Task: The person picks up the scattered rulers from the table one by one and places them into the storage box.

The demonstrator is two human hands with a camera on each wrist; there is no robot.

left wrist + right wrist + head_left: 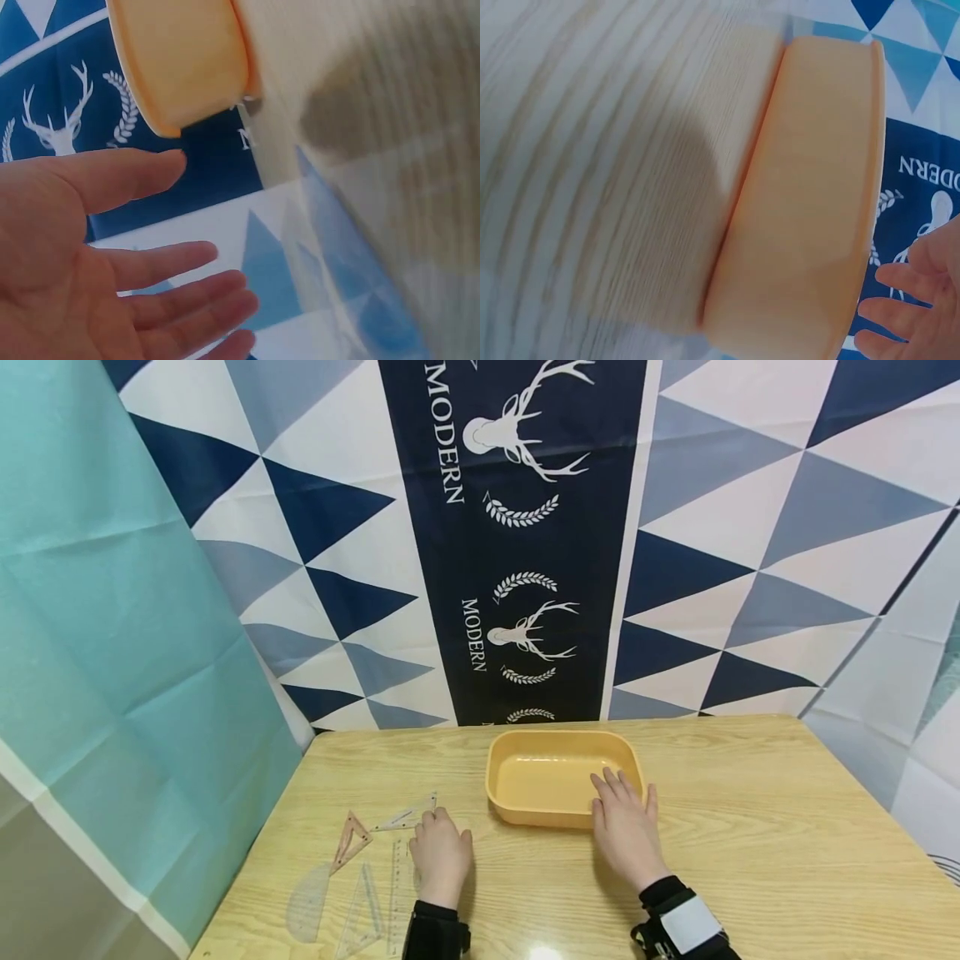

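Observation:
My left hand [441,856] hovers over the table beside a clear ruler [396,893], its fingers loosely extended. The left wrist view shows nothing held in that palm. Just beyond the fingertips lies a clear set square [397,823], partly hidden by the hand. My right hand [628,835] reaches over the front right rim of a yellow plastic basin [517,817], fingers spread and fairly straight. In the right wrist view the fingers [900,315] appear beside the basin's rim; whether they touch it I cannot tell. The basin's visible inside holds nothing.
Left of my left hand lie a pink set square [342,845], a clear protractor [306,906] and a larger clear set square [375,903]. The wooden table [765,835] meets a patterned curtain [540,552] at the back and a teal curtain [127,635] on the left.

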